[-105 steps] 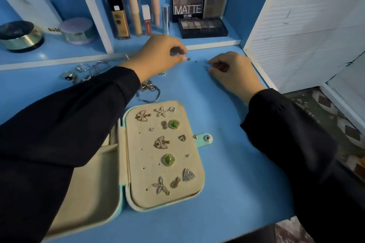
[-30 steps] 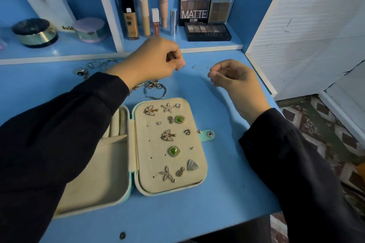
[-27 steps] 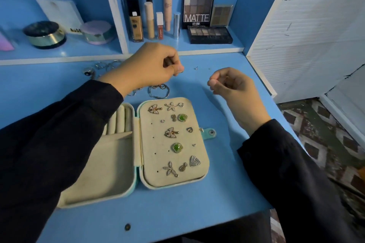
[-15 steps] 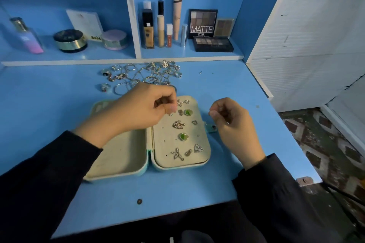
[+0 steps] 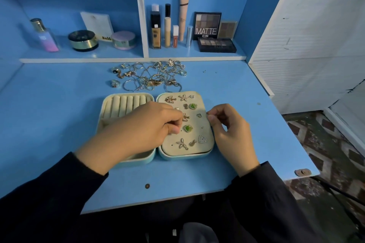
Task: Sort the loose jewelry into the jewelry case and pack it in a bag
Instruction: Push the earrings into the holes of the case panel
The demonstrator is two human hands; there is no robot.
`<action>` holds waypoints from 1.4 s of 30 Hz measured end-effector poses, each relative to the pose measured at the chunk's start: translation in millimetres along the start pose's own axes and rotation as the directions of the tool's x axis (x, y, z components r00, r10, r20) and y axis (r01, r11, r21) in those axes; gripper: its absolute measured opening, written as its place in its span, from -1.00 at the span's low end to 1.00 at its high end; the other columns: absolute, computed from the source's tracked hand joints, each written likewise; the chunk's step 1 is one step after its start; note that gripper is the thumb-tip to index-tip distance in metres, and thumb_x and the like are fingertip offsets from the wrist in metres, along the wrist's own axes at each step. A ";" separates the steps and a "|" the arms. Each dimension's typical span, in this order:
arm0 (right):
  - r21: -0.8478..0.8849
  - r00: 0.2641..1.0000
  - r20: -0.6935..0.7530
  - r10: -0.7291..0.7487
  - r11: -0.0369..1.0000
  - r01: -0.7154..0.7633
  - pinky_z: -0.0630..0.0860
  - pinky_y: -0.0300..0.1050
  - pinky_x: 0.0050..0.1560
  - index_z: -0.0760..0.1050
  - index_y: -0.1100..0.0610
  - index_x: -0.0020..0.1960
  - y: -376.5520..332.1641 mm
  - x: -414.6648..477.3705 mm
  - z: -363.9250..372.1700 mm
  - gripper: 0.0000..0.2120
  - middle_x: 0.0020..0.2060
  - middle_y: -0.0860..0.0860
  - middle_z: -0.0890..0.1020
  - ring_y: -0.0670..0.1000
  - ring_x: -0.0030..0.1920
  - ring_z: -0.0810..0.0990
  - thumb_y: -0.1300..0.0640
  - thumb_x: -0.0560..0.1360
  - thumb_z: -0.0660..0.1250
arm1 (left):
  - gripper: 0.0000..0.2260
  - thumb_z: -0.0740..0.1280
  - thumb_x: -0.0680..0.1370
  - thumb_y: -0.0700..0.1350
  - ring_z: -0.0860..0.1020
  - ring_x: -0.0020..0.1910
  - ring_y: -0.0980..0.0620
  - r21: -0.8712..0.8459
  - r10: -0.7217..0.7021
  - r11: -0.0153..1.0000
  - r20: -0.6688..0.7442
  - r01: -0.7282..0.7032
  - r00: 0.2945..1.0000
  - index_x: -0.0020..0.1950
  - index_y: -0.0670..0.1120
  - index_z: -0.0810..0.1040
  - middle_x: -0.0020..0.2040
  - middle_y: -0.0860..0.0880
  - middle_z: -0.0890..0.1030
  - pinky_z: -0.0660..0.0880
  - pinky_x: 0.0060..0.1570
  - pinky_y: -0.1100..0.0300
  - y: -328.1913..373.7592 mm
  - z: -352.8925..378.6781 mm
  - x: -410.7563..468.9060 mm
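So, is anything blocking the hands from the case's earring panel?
Nothing visible. The left hand hovers directly over the earring panel, fingertips pinched among pinned earrings; the right hand is at the panel's right edge.

Your case (image 5: pixel 183 156) is lined in matt beige cloth, its shell smooth. Behind it, shiny metal jewelry (image 5: pixel 150 77) lies on the smooth matt blue desk (image 5: pixel 59 114).

"MATTE" stands in big white letters on the upright eyeshadow palette (image 5: pixel 207 25) (smaller line under it: too blurred to read). "NUDE", perhaps only part of a longer word, is at bottom right corner of the white card (image 5: pixel 96 22).
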State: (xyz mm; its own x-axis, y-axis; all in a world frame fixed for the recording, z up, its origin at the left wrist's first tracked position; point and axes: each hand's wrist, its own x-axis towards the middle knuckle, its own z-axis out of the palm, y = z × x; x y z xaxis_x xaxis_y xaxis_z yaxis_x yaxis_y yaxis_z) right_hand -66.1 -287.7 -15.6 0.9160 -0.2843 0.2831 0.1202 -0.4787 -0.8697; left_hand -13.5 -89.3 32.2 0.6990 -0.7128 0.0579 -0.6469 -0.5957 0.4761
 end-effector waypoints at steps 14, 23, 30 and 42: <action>0.018 0.998 -0.020 -0.052 0.998 0.052 0.54 -0.12 -0.06 0.50 0.13 -0.14 -12.4 4.6 -4.6 -0.86 -0.22 -0.01 0.63 -0.01 -0.16 0.59 0.35 0.51 0.32 | -0.82 0.37 0.56 -0.17 0.50 -0.16 0.25 0.040 -0.120 0.992 0.037 0.118 0.992 -0.23 0.02 0.54 -0.24 0.19 0.54 0.46 -0.06 0.19 6.5 -5.3 5.6; 0.047 0.997 -0.028 -0.076 0.996 0.077 0.54 -0.19 -0.05 0.51 0.19 -0.13 -19.2 7.7 -4.8 -0.88 -0.21 0.03 0.64 -0.02 -0.16 0.60 0.37 0.51 0.31 | -0.88 0.38 0.55 -0.12 0.49 -0.17 0.31 0.020 -0.113 0.993 -0.014 0.113 0.994 -0.17 0.05 0.61 -0.19 0.20 0.60 0.34 -0.11 0.33 6.6 -7.1 4.6; 0.074 0.995 -0.026 -0.092 0.993 0.094 0.54 -0.21 -0.06 0.51 0.21 -0.12 -23.5 8.8 -5.0 -0.91 -0.20 0.02 0.64 -0.01 -0.15 0.60 0.37 0.51 0.32 | -0.96 0.43 0.51 -0.12 0.48 -0.08 0.25 -0.061 -0.056 0.997 -0.237 0.043 0.970 -0.13 -0.01 0.61 -0.17 0.16 0.58 0.31 -0.10 0.53 3.9 9.5 -7.4; 0.098 0.997 -0.016 -0.081 0.992 0.082 0.46 -0.35 -0.11 0.52 0.23 -0.11 -27.4 10.7 -5.4 -0.93 -0.21 -0.01 0.64 -0.11 -0.18 0.59 0.36 0.51 0.32 | -0.92 0.42 0.52 -0.09 0.55 -0.04 0.21 -0.170 -0.105 0.983 -0.248 0.064 0.963 -0.04 0.09 0.67 -0.11 0.20 0.62 0.45 0.00 0.36 -5.1 10.4 -15.4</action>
State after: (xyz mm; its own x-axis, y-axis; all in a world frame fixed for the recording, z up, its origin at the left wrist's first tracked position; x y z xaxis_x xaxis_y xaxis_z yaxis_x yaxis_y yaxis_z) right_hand -61.7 -282.1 13.4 0.8969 -0.2583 0.3589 0.2319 -0.4162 -0.8792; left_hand -24.1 -79.1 19.7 0.8168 -0.5319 0.2233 -0.5399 -0.5686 0.6206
